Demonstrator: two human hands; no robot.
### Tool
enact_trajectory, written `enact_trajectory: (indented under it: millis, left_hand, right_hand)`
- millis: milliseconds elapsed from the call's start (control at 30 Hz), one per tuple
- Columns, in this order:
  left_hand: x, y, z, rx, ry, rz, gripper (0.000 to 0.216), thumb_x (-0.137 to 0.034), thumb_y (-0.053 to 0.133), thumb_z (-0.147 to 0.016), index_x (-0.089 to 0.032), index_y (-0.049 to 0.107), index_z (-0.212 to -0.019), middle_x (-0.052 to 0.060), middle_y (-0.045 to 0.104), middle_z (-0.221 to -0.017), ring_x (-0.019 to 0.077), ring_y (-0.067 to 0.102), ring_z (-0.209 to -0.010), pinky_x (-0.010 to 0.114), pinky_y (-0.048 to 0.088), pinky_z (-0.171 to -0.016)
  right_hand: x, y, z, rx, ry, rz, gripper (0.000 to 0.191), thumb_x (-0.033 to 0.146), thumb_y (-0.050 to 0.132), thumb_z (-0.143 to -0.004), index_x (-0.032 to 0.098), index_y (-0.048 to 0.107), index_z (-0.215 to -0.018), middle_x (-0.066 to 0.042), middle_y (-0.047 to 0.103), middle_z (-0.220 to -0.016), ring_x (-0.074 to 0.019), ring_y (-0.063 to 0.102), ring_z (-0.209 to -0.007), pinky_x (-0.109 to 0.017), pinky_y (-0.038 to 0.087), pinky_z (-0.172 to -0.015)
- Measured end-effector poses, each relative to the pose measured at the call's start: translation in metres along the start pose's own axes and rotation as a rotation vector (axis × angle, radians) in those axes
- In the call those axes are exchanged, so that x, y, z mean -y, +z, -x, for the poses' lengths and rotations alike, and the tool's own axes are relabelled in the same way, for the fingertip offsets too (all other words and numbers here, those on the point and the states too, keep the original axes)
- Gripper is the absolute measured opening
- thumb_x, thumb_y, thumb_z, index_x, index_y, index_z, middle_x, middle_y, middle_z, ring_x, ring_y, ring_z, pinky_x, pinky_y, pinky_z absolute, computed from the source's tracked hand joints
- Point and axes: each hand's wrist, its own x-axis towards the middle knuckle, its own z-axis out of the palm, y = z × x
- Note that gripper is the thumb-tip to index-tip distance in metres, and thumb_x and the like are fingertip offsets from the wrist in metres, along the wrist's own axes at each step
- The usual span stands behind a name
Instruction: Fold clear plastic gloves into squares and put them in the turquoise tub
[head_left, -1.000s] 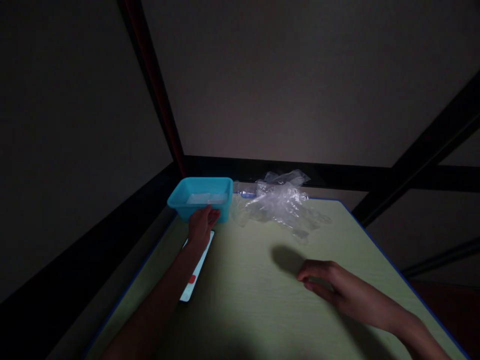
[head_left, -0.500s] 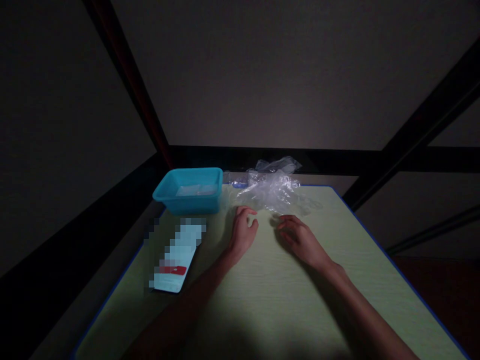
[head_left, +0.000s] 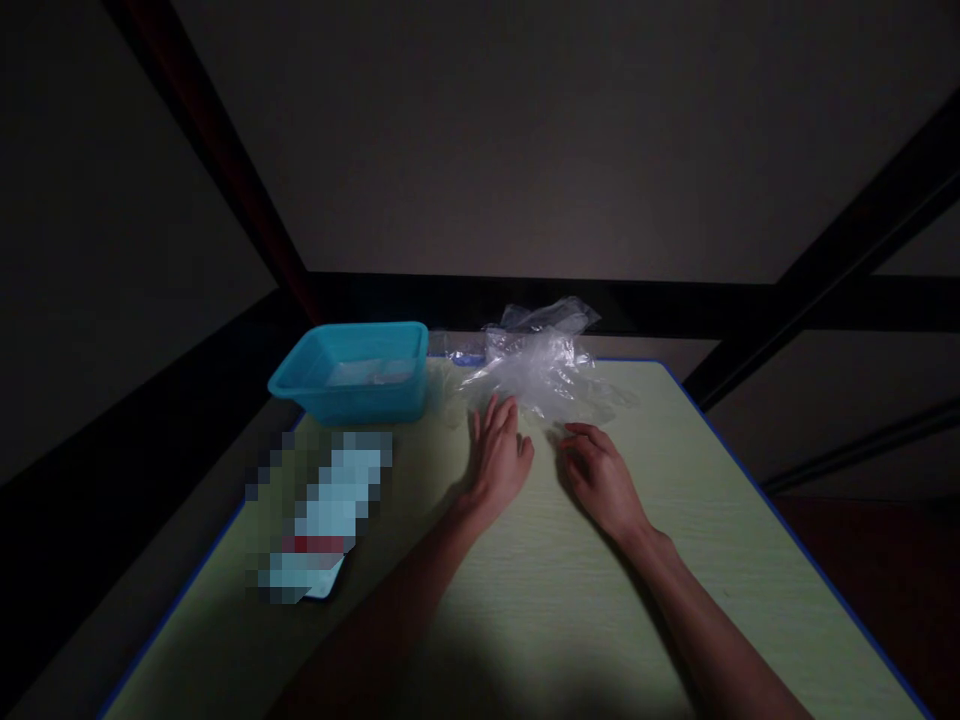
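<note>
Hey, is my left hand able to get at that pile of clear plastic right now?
Probably yes. The left hand lies open, fingertips at the near edge of the clear plastic pile, nothing between them. The blue tub sits off to its left, out of the way.

Just beyond the left hand lies a heap of thin clear plastic film, crinkled and faintly glossy. The desk under both hands is pale green, smooth and matt, with a fine grain. The tub left of that hand looks like smooth turquoise plastic.
</note>
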Motion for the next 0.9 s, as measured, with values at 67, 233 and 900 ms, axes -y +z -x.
enact_trajectory:
  millis: [67,233,900]
  left_hand:
    - [0.000,-0.002,0.000,-0.043,0.026,0.008,0.048,-0.005,0.047,-0.074,-0.011,0.051,-0.121,0.015,0.051,-0.130,0.0283,0.035,-0.130,0.050,0.021,-0.110]
    - [0.002,-0.005,0.002,-0.140,0.057,0.055,0.042,-0.002,0.043,-0.076,-0.012,0.055,-0.115,0.013,0.057,-0.121,0.0218,0.051,-0.116,0.037,0.038,-0.103]
    - [-0.007,0.001,-0.028,0.189,0.030,-0.243,0.037,-0.032,0.051,-0.086,-0.012,0.056,-0.117,0.016,0.029,-0.146,0.0340,0.011,-0.138,0.062,0.003,-0.107]
  right_hand:
    - [0.000,0.001,0.000,-0.003,-0.003,0.012,0.021,0.008,0.043,-0.073,0.019,0.060,-0.080,-0.013,0.060,-0.104,-0.0260,0.055,-0.098,-0.043,0.044,-0.088]
    - [0.000,0.003,0.001,-0.003,-0.006,0.040,0.019,0.010,0.043,-0.075,0.018,0.060,-0.080,-0.014,0.060,-0.105,-0.0266,0.054,-0.098,-0.043,0.044,-0.088]
    - [0.005,0.011,0.000,0.084,-0.160,0.156,0.021,0.013,0.044,-0.084,0.014,0.060,-0.097,-0.013,0.064,-0.107,-0.0262,0.055,-0.100,-0.042,0.043,-0.088]
